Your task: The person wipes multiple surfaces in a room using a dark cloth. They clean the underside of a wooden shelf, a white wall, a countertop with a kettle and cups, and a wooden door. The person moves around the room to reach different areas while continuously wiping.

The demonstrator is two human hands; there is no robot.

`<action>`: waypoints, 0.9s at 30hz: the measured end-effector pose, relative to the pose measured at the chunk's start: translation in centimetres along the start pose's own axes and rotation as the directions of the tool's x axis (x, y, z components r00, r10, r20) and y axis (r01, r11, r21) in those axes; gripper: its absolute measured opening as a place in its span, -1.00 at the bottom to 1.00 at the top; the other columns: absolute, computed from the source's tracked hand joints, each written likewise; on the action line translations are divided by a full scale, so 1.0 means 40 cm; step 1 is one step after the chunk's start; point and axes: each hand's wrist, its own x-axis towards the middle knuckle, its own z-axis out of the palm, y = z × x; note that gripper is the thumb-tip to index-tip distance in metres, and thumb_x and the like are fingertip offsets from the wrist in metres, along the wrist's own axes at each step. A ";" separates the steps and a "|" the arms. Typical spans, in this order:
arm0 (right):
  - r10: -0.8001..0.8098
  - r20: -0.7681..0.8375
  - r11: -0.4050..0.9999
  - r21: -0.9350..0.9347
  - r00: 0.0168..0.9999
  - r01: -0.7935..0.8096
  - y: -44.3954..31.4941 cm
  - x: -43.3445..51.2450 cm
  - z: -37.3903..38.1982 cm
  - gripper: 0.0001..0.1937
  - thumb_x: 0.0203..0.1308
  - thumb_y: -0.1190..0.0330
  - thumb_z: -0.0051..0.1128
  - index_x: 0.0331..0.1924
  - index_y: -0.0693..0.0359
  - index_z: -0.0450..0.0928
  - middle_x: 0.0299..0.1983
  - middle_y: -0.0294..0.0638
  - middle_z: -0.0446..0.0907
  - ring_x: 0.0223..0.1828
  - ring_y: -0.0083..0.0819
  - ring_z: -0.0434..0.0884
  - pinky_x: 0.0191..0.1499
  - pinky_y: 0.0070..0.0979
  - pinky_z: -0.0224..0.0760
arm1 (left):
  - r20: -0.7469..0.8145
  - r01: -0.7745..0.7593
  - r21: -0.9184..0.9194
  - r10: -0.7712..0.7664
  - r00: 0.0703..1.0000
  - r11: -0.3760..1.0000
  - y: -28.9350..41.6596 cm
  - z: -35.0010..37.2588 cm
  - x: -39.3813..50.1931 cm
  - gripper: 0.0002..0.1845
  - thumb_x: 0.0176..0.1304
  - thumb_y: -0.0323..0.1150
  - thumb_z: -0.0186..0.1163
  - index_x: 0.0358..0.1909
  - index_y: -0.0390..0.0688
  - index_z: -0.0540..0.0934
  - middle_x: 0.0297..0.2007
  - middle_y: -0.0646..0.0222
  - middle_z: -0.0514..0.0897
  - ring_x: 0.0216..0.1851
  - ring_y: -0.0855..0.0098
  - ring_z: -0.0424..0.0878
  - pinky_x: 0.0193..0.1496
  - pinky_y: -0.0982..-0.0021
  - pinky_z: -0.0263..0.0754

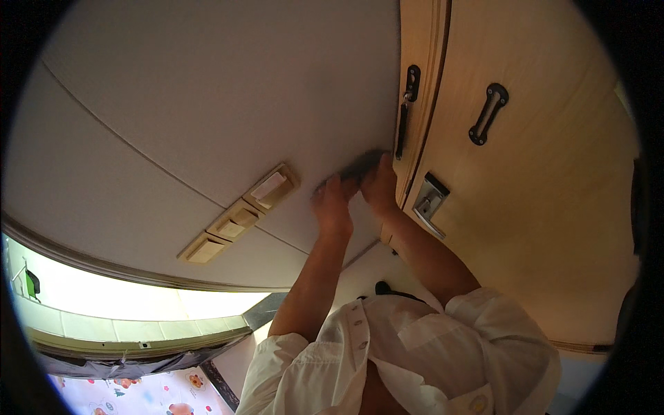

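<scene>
Both of my hands are raised to the grey wall panel [233, 93], near the edge of the wooden door frame. My left hand [333, 199] grips the lower left end of a dark, blurred cloth-like item [363, 162]. My right hand [380, 181] has hold of the same item at its upper right end, close to the frame. The item lies against or very near the panel; which of the two is unclear. A row of wall switches [239, 215] is left of my left hand.
At the right stands a wooden door [529, 207] with a metal lever handle [430, 202] and a black pull handle [488, 114]. A black latch with a hanging strap [402, 129] is on the frame. A bright tiled area [129, 329] lies lower left.
</scene>
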 end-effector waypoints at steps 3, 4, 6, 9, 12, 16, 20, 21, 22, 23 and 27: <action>-0.151 -0.110 0.967 0.192 0.982 0.170 -0.096 0.105 -0.037 -0.79 0.36 0.48 0.01 0.02 0.34 0.39 -0.33 0.05 0.62 -0.27 -0.01 0.67 -0.22 -0.22 0.51 | 0.074 -0.283 -0.091 0.290 0.954 0.955 0.060 0.055 0.010 -0.65 0.44 -0.25 0.17 -0.27 -0.43 0.64 -0.30 0.29 0.71 -0.17 0.44 0.66 0.00 0.35 0.55; -0.169 -0.114 0.960 0.205 0.979 0.189 -0.136 0.131 -0.047 -0.79 0.35 0.49 0.03 0.00 0.34 0.38 -0.34 0.02 0.59 -0.29 -0.06 0.64 -0.22 -0.24 0.51 | 0.029 -0.291 -0.013 0.291 0.956 0.957 0.088 0.065 0.018 -0.64 0.43 -0.24 0.18 -0.35 -0.39 0.65 -0.34 0.33 0.71 -0.20 0.46 0.65 -0.03 0.37 0.53; -0.280 -0.165 0.912 0.262 0.946 0.316 -0.195 0.171 -0.057 -0.80 0.33 0.50 0.07 -0.03 0.34 0.38 -0.36 -0.04 0.55 -0.33 -0.17 0.59 -0.21 -0.29 0.49 | 0.031 -0.440 0.058 0.439 0.898 0.896 0.128 0.073 0.023 -0.61 0.43 -0.21 0.20 -0.46 -0.34 0.67 -0.40 0.37 0.71 -0.24 0.49 0.64 -0.07 0.40 0.49; -0.318 -0.101 0.931 0.151 0.943 0.331 -0.191 0.171 -0.059 -0.76 0.29 0.53 0.07 -0.02 0.35 0.33 -0.29 -0.02 0.51 -0.26 -0.25 0.56 -0.16 -0.37 0.46 | -0.021 -0.429 0.233 0.445 0.895 0.873 0.127 0.060 0.008 -0.62 0.43 -0.20 0.21 -0.42 -0.32 0.72 -0.38 0.32 0.74 -0.23 0.46 0.65 -0.05 0.37 0.47; -0.009 0.038 0.965 0.262 0.999 -0.002 -0.092 0.102 -0.040 -0.71 0.25 0.56 0.03 0.01 0.37 0.28 -0.18 0.07 0.49 -0.15 -0.25 0.56 -0.10 -0.39 0.43 | -0.029 -0.233 0.350 0.259 0.965 0.908 0.060 0.031 -0.016 -0.67 0.46 -0.28 0.12 -0.15 -0.38 0.71 -0.21 0.20 0.77 -0.06 0.33 0.66 0.17 0.25 0.46; 0.073 0.046 0.986 0.150 0.996 -0.079 0.017 0.026 -0.008 -0.62 0.23 0.48 0.06 0.09 0.39 0.29 -0.12 0.15 0.50 -0.05 0.05 0.57 0.01 -0.16 0.44 | -0.085 -0.151 0.355 0.192 0.978 0.923 -0.026 0.025 -0.023 -0.69 0.45 -0.25 0.18 -0.24 -0.35 0.69 -0.29 0.30 0.72 -0.13 0.42 0.61 0.09 0.30 0.47; -0.202 -0.026 0.960 0.191 0.979 0.204 -0.059 0.076 -0.022 -0.76 0.22 0.53 0.09 -0.07 0.35 0.34 -0.28 0.04 0.56 -0.25 -0.13 0.63 -0.17 -0.27 0.48 | -0.097 -0.276 0.300 0.318 0.943 0.913 0.040 0.029 -0.022 -0.64 0.44 -0.17 0.25 -0.32 -0.32 0.68 -0.35 0.33 0.71 -0.23 0.46 0.60 0.01 0.34 0.51; -0.278 -0.035 0.941 0.188 0.960 0.280 -0.104 0.108 -0.032 -0.80 0.22 0.55 0.11 -0.12 0.34 0.35 -0.34 0.00 0.59 -0.33 -0.22 0.65 -0.26 -0.35 0.49 | -0.147 -0.237 0.386 0.313 0.938 0.891 0.079 0.035 -0.016 -0.63 0.43 -0.15 0.26 -0.33 -0.32 0.69 -0.36 0.32 0.72 -0.26 0.46 0.61 -0.01 0.35 0.52; -0.329 -0.053 0.923 0.195 0.943 0.333 -0.154 0.133 -0.041 -0.81 0.23 0.54 0.13 -0.14 0.33 0.37 -0.38 -0.03 0.60 -0.37 -0.21 0.66 -0.29 -0.34 0.50 | -0.112 -0.394 0.337 0.452 0.885 0.855 0.115 0.044 -0.017 -0.62 0.44 -0.15 0.25 -0.34 -0.32 0.70 -0.37 0.29 0.74 -0.27 0.46 0.62 -0.04 0.35 0.52; -0.376 -0.073 0.902 0.199 0.924 0.383 -0.203 0.157 -0.048 -0.82 0.24 0.53 0.15 -0.16 0.31 0.39 -0.43 -0.05 0.61 -0.42 -0.20 0.67 -0.33 -0.34 0.50 | -0.111 -0.481 0.332 0.540 0.834 0.812 0.149 0.055 -0.021 -0.60 0.46 -0.14 0.23 -0.34 -0.32 0.71 -0.37 0.27 0.75 -0.28 0.46 0.64 -0.06 0.35 0.53; -0.463 -0.097 0.849 0.237 0.881 0.473 -0.291 0.191 -0.068 -0.83 0.25 0.49 0.21 -0.18 0.27 0.42 -0.49 -0.07 0.63 -0.47 -0.17 0.69 -0.36 -0.31 0.52 | -0.073 -0.595 0.256 0.629 0.774 0.762 0.216 0.088 -0.028 -0.58 0.47 -0.14 0.19 -0.33 -0.36 0.72 -0.37 0.24 0.77 -0.35 0.46 0.64 -0.18 0.35 0.52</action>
